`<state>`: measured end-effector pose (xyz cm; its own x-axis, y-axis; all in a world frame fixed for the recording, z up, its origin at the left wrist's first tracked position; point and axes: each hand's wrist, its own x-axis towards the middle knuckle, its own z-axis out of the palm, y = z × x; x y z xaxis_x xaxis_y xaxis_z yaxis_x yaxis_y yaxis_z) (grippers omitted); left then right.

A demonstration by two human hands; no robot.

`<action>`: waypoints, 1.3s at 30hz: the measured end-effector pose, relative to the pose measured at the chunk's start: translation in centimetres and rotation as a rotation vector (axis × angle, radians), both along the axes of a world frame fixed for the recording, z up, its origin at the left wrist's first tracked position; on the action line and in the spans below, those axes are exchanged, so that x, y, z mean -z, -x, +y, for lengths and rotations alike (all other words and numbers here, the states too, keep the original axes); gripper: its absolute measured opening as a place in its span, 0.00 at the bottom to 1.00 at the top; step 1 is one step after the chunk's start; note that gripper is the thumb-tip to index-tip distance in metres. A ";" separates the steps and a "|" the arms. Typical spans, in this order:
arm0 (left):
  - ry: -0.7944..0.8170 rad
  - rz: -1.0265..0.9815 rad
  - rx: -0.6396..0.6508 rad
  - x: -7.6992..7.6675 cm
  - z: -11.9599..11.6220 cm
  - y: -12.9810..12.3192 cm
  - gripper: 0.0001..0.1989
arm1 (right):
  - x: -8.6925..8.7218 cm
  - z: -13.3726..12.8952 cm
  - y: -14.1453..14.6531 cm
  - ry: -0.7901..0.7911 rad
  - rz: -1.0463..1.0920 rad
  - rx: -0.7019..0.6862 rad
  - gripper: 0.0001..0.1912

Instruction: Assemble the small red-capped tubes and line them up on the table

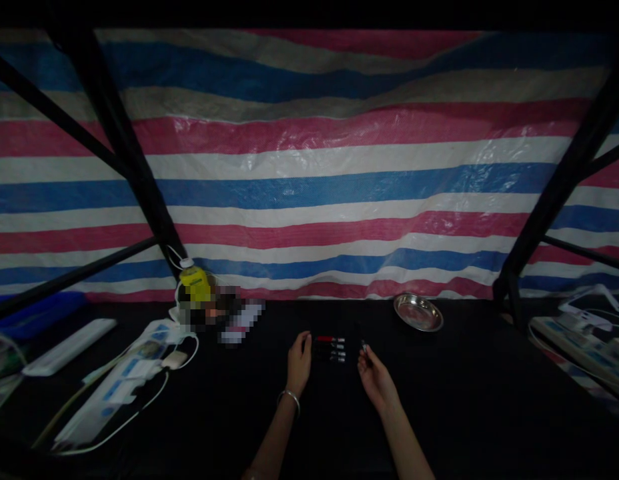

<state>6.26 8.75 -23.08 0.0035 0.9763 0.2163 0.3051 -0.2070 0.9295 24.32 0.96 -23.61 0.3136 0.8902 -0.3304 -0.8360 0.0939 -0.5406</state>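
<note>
Several small dark sticks with shiny right ends lie in a stacked row on the black table; the top one, a red stick (pixel 329 339), is the brightest. My left hand (pixel 299 362), with a bangle at the wrist, rests just left of the row, thumb and forefinger slightly apart and nothing visible between them. To the right of the row, my right hand (pixel 374 377) pinches a small dark object with a shiny part (pixel 363 345) between thumb and fingertips. Its far end blends into the dark table.
A round metal dish (pixel 418 313) stands at the back right. Back left are a yellow bottle (pixel 195 280) and blurred items. White power strips (pixel 117 393) with cables lie left, another (pixel 584 350) far right. The black table (pixel 319 427) meets a striped sheet (pixel 339 233) between black frame bars.
</note>
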 end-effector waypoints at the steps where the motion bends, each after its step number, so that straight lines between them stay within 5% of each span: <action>1: 0.003 -0.007 0.003 0.0 0.0 0.0 0.20 | -0.1 -0.1 0.1 0.008 0.002 -0.004 0.11; 9: -0.265 0.164 -0.094 -1.2 -1.3 0.2 0.16 | -1.1 -0.7 1.1 0.031 -0.256 -0.074 0.18; 16: -0.500 0.505 0.238 -2.9 -4.2 -0.3 0.15 | -1.2 -0.6 1.6 -0.041 -0.432 -0.118 0.20; 21: -0.614 0.635 0.355 -2.7 -4.4 -0.9 0.14 | -0.9 -0.4 1.8 -0.079 -0.449 -0.158 0.21; 30: -0.642 0.725 0.388 -1.9 -3.9 -0.9 0.14 | -0.4 -0.2 1.9 -0.113 -0.506 -0.176 0.20; 39: -0.565 0.655 0.356 -3.0 -4.3 -0.9 0.13 | -0.1 0.0 1.2 -0.087 -0.514 -0.027 0.23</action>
<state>7.15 4.46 -20.10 0.5709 0.6450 0.5080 0.5643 -0.7577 0.3278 23.07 0.99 -23.54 0.3927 0.9174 -0.0646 -0.4677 0.1387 -0.8729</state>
